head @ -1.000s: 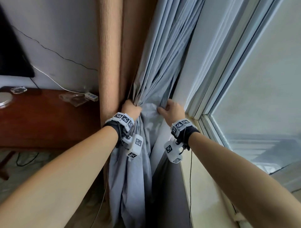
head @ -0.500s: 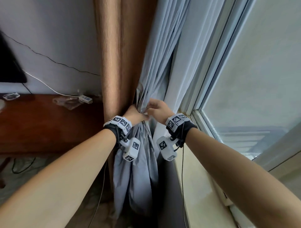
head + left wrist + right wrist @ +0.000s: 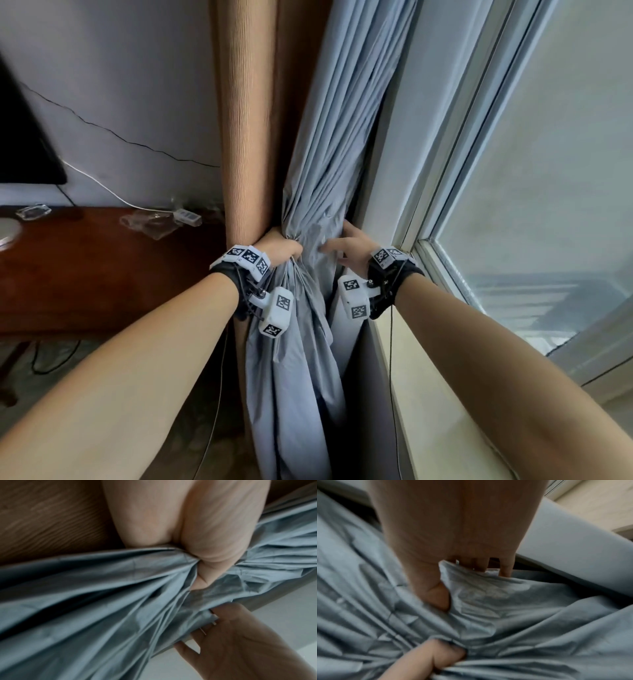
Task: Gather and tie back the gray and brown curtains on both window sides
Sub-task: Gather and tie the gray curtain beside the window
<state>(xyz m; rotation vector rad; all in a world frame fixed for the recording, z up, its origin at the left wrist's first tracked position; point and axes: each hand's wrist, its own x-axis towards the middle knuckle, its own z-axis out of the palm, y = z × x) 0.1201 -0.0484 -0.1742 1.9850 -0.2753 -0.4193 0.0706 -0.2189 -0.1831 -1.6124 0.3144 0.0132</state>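
Note:
A brown ribbed curtain [image 3: 246, 137] hangs left of the pleated gray curtain [image 3: 346, 130]. My left hand [image 3: 284, 247] grips a bunch of gathered gray folds in a fist, right beside the brown curtain; the left wrist view shows the left hand [image 3: 197, 562] closed on the gray curtain [image 3: 102, 595]. My right hand [image 3: 337, 240] is a short way to the right at the same height. In the right wrist view the right hand [image 3: 462, 581] holds the gray curtain's [image 3: 488, 601] free edge, thumb in front and fingers [image 3: 479, 563] behind.
A dark wooden desk [image 3: 85, 274] stands at the left with clear plastic wrap and a white adapter [image 3: 186, 216] on it. The window frame [image 3: 428, 253] and a pale sill [image 3: 407, 394] run along the right. Cables lie on the floor below the desk.
Half a second ago my right hand was against the left one at the bunch. It has since moved right to the curtain's edge. My left hand has kept its grip.

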